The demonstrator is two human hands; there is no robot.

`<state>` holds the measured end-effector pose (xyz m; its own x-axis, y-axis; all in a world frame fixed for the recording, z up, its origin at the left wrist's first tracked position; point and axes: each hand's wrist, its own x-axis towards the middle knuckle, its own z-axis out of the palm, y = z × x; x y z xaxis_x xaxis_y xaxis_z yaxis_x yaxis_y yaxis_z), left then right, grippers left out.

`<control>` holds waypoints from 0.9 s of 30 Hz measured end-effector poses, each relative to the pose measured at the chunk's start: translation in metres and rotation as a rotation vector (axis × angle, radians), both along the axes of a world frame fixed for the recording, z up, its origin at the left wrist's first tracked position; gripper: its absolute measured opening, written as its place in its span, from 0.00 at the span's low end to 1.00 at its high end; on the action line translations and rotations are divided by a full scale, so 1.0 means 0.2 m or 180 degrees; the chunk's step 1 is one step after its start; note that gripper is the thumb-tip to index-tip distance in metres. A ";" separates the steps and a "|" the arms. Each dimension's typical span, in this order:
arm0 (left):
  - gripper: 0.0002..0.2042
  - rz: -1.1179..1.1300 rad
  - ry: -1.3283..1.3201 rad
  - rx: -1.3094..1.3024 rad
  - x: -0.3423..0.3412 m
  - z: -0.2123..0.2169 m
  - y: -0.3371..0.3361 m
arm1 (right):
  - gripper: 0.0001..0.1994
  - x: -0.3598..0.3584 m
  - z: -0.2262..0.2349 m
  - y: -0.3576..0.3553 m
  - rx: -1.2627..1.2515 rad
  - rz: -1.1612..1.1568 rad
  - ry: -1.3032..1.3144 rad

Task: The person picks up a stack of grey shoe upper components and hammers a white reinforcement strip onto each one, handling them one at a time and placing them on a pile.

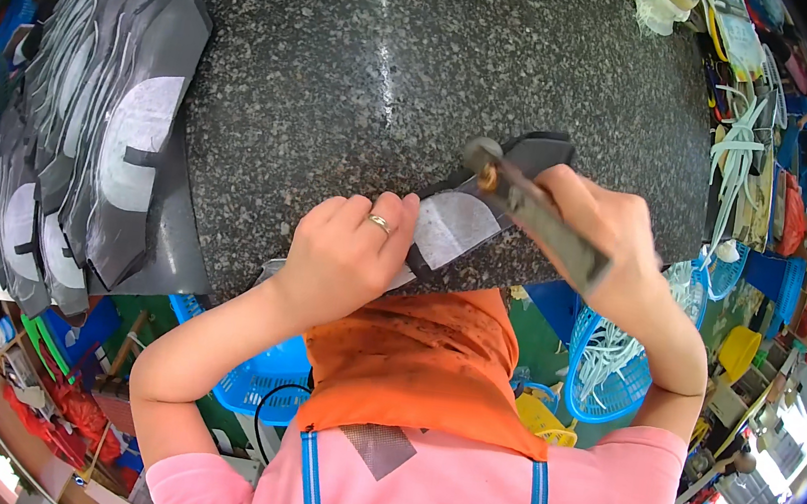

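A speckled grey granite slab (397, 60) fills the upper frame from ten to two o'clock, serving as a hard flat bed for pressing work; along its nine o'clock edge a fanned stack of dark cut pieces with pale linings (94, 144) overlaps like shingles, seemingly laid so each can be picked off in turn; below, at six o'clock, an orange apron (420, 365) hangs over a pink shirt, with blue plastic baskets (611, 368) at four and seven o'clock, the nearer one holding pale cords; at centre, a single dark piece with a white patch (462, 224) lies at the slab's near edge, partly overhanging it; the left hand (348, 250), wearing a ring, is pressed flat on it with fingers curled over the edge, apparently pinning it so it cannot slide; the right hand (615, 253), at three o'clock, is closed in a fist around a worn metal hammer-like tool (534, 213), its round head resting over the piece's far end, angled as if for tapping down a fold.
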<state>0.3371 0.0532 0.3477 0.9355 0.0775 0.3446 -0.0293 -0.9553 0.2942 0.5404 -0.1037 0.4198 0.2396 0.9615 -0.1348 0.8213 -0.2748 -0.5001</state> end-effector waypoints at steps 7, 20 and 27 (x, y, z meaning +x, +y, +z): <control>0.17 0.0004 -0.0026 -0.0914 0.00 -0.03 0.06 | 0.09 -0.04 -0.06 0.02 -0.0036 0.0194 0.0183; 0.12 -0.0035 0.0098 -0.0963 -0.01 -0.01 0.16 | 0.11 -0.06 -0.07 0.09 -0.0039 0.0017 0.0300; 0.12 -0.0070 0.0074 -0.0663 -0.10 -0.01 0.16 | 0.16 -0.19 -0.05 0.18 -0.0071 0.0948 -0.0194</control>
<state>0.3166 0.0860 0.3466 0.9453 0.1241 0.3016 -0.0404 -0.8730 0.4861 0.5025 -0.0681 0.4098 -0.0440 0.9876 -0.1507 0.8957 -0.0278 -0.4438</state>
